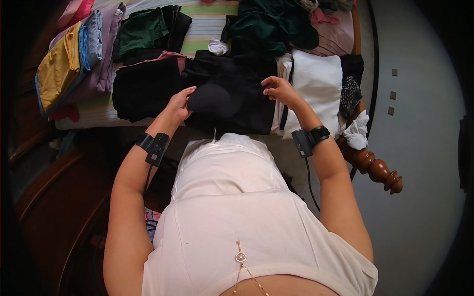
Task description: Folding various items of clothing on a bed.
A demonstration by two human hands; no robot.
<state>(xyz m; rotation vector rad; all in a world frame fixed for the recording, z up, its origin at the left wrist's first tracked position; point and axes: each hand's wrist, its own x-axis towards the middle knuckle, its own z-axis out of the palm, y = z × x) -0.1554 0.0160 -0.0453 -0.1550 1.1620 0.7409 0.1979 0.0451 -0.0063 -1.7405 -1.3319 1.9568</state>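
Note:
On the bed's near edge, a black garment (242, 111) is spread out in front of me. My left hand (181, 104) grips the left edge of a smooth, rounded black cloth piece (210, 100), thumb on top; its exact kind cannot be made out. This piece lies over the black garment. Over the garment's right side is my right hand (280, 91), fingers loosely bent and apart, with nothing visible in them. Whether its fingertips touch the cloth is unclear. Left of the garment sits a folded black cloth stack (145, 91), and right of it a folded white cloth (318, 76).
Yellow, blue and purple folded clothes (59, 74) lean at the far left. Dark green garments (271, 27) and a small white bundle (217, 47) lie farther back. A turned wooden bedpost (377, 170) juts out at right, beside a white cloth (357, 130).

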